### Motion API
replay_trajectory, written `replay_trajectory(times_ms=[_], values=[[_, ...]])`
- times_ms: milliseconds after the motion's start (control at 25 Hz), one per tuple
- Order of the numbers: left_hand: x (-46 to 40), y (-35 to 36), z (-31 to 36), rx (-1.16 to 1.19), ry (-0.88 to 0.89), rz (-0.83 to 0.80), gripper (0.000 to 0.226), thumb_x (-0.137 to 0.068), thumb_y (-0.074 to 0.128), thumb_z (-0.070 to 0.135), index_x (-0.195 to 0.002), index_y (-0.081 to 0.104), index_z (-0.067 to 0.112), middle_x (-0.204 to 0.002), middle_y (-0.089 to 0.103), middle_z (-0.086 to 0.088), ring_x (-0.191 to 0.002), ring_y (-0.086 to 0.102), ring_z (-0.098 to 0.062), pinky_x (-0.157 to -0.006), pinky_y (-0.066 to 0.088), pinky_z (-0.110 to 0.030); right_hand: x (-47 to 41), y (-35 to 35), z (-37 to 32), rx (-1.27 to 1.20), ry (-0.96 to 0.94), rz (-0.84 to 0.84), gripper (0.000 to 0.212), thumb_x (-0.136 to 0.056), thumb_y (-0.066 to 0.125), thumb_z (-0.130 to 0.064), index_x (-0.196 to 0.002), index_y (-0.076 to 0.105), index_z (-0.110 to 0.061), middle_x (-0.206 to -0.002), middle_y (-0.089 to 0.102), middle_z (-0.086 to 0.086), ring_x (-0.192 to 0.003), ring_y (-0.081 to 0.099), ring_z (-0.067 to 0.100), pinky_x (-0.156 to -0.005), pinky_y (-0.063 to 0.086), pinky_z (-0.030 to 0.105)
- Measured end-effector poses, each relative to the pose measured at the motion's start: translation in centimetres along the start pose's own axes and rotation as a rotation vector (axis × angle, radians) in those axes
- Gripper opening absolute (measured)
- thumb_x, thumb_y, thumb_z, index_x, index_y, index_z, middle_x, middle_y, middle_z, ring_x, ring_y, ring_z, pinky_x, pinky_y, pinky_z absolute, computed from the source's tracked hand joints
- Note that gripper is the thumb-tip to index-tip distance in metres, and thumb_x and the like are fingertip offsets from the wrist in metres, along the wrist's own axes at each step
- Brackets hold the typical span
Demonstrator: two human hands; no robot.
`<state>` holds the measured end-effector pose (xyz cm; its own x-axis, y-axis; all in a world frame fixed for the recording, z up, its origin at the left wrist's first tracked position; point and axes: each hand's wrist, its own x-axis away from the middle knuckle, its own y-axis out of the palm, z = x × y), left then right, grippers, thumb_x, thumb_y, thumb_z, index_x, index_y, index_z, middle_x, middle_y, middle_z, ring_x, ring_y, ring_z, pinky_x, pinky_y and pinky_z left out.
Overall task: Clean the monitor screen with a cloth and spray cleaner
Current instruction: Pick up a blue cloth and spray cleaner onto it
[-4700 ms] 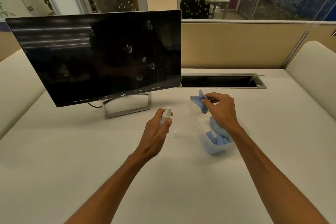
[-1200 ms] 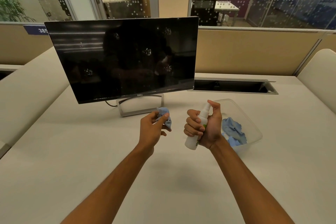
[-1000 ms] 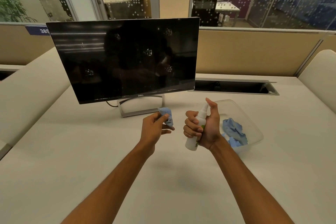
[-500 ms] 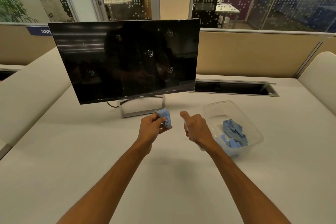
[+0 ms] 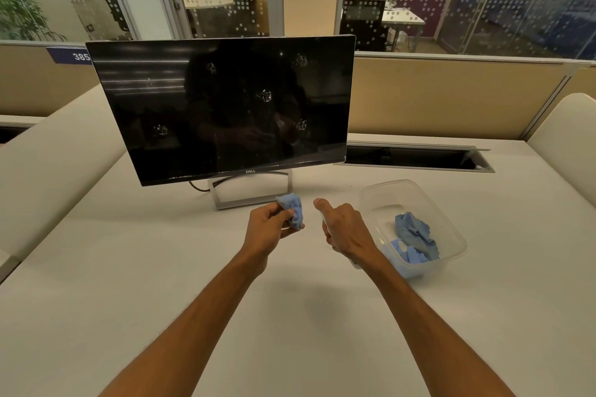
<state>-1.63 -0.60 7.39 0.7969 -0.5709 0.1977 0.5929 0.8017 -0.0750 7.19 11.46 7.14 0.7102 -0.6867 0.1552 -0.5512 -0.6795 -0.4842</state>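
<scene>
A black monitor [image 5: 225, 106] stands on a silver stand at the back of the white desk, its dark screen marked with several whitish smudges. My left hand [image 5: 269, 227] pinches a small bunched blue cloth [image 5: 293, 209] just in front of the stand. To its right, my right hand [image 5: 343, 230] is closed around the white spray bottle [image 5: 323, 219], thumb raised. The hand covers nearly all of the bottle; only a white sliver shows.
A clear plastic tub [image 5: 419, 193] holding more blue cloths [image 5: 414, 235] sits right of my right hand. Behind it is an open cable tray slot [image 5: 416, 158] in the desk. Tan partitions and glass walls close the back; padded dividers flank both sides.
The cloth went from my right hand to my left and the bottle from left to right. In the last second my right hand tipped the upright bottle forward, hiding it.
</scene>
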Motion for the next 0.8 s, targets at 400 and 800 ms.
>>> replay_trajectory(times_ms=[400, 800], values=[[0.2, -0.4, -0.4, 0.03, -0.001, -0.011, 0.031, -0.096, 0.049, 0.01, -0.125, 0.057, 0.001, -0.113, 0.064, -0.013, -0.085, 0.066, -0.015, -0.063, 0.056, -0.013, 0.5, -1.7, 0.6, -0.274, 0.013, -0.045, 0.054, -0.094, 0.042, -0.053, -0.055, 0.038, -0.015, -0.052, 0.039, 0.006, -0.043, 0.034, 0.012, -0.049, 0.034, 0.024], [0.4, -0.9, -1.3, 0.0, 0.022, 0.012, 0.027, -0.096, 0.049, 0.008, -0.12, 0.059, 0.003, -0.104, 0.064, -0.011, -0.086, 0.065, -0.017, -0.06, 0.055, -0.013, 0.2, -1.8, 7.9, -0.391, -0.064, 0.237, 0.041, -0.073, 0.042, -0.06, -0.067, 0.042, -0.02, -0.064, 0.046, 0.012, -0.055, 0.035, 0.02, -0.056, 0.028, 0.031]])
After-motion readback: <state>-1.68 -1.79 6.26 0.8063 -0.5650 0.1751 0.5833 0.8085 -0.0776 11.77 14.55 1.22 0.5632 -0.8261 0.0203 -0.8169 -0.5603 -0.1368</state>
